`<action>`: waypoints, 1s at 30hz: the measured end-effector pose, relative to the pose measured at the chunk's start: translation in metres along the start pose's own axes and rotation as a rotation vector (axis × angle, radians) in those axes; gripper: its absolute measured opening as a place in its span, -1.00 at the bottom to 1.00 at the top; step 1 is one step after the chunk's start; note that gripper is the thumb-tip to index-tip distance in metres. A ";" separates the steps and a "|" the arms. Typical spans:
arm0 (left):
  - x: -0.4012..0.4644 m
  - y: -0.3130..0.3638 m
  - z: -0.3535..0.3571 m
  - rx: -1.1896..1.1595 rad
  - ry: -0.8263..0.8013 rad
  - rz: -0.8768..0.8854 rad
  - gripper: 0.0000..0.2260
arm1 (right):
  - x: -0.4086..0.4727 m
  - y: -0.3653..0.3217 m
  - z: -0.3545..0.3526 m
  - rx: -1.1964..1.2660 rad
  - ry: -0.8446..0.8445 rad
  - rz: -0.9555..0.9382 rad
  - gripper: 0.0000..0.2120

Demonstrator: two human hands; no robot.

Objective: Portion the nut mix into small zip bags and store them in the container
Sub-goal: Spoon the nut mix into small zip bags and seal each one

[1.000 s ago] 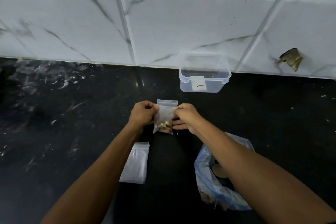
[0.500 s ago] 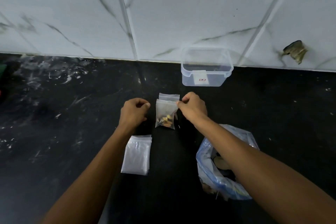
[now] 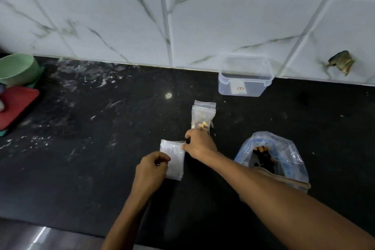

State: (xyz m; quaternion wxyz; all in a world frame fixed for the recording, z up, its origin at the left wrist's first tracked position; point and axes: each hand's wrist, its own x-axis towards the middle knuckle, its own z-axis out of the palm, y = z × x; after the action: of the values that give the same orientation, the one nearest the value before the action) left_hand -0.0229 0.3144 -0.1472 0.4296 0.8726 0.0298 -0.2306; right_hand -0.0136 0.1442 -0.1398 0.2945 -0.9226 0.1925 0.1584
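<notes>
Small zip bags filled with nut mix (image 3: 203, 114) lie flat on the black counter, free of both hands. Nearer to me is a stack of empty small zip bags (image 3: 175, 156). My right hand (image 3: 199, 145) pinches the stack's top right corner. My left hand (image 3: 151, 170) has its fingers curled shut at the stack's left edge. The large clear bag of nut mix (image 3: 284, 156) stands open on the right, partly hidden behind my right forearm. The clear plastic container (image 3: 244, 87), lidless with nothing inside, sits against the tiled wall.
A green bowl (image 3: 17, 69) and a red board (image 3: 15, 105) sit at the far left edge. The marble-tiled wall (image 3: 121, 22) closes off the back. The counter's front edge (image 3: 60, 227) runs along the bottom left.
My right hand let go of the filled bag, which now lies on the counter. Both hands came back toward me onto the stack of empty bags.
</notes>
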 end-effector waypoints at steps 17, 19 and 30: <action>-0.002 -0.009 0.003 -0.005 -0.032 -0.005 -0.79 | -0.001 -0.001 0.011 0.093 0.037 -0.062 -0.85; -0.003 -0.007 0.002 -0.018 -0.037 -0.016 -0.79 | -0.002 -0.002 0.008 0.105 0.008 -0.083 -0.85; -0.037 0.055 -0.020 -0.206 -0.039 0.115 -0.75 | -0.060 -0.012 -0.063 0.396 -0.066 -0.267 -0.93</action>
State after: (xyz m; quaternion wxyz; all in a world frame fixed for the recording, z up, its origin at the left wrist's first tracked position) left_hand -0.0350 0.3008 -0.0807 0.5299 0.8195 -0.0049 -0.2182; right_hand -0.0496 0.1312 -0.0608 0.4939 -0.8585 0.0864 0.1073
